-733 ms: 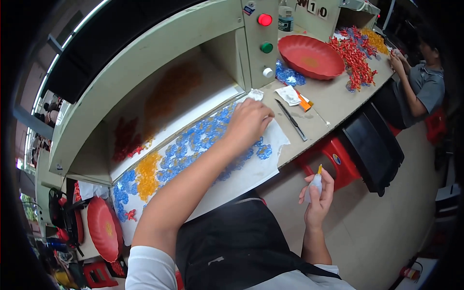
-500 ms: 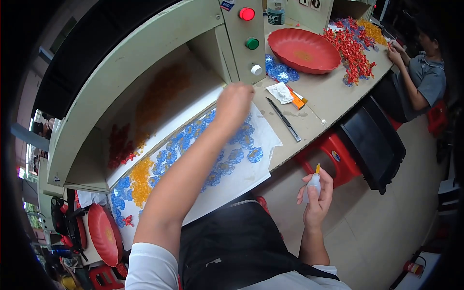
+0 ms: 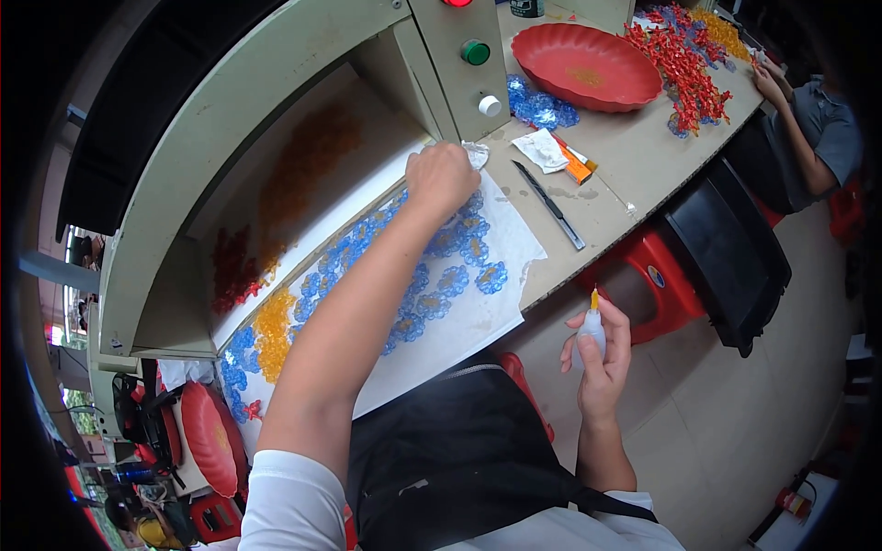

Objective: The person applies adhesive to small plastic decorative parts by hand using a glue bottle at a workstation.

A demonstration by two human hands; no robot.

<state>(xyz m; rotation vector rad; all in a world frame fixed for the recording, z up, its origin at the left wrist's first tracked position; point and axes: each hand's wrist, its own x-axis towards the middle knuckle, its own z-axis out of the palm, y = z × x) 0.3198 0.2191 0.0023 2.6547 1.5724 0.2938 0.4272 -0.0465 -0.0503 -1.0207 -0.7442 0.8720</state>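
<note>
My left hand (image 3: pixel 443 178) is over the top end of a white paper sheet (image 3: pixel 501 234), by the opening of a pale green cabinet. Its fingers are curled and point away, so what they hold, if anything, is hidden. A crumpled white tissue (image 3: pixel 476 154) lies right beside its knuckles. Blue translucent flower-shaped pieces (image 3: pixel 452 281) with yellowish middles cover much of the sheet, partly behind my left forearm. Yellow small pieces (image 3: pixel 273 335) are heaped at its left end. In front of the bench, my right hand (image 3: pixel 602 354) grips a small white squeeze bottle (image 3: pixel 592 332), yellow tip upward.
On the bench lie a black-and-silver craft knife (image 3: pixel 549 207), an orange box (image 3: pixel 576 169) and a red scalloped tray (image 3: pixel 634 90). Red pieces (image 3: pixel 680 78) are piled beyond. A person (image 3: pixel 813 129) sits far right. Black bins (image 3: pixel 726 253) and a red stool (image 3: pixel 657 285) stand below the edge.
The view has shifted slightly. My left hand has drawn a little toward the left on the sheet, and the crumpled tissue now shows beside it. My right hand still holds the bottle.
</note>
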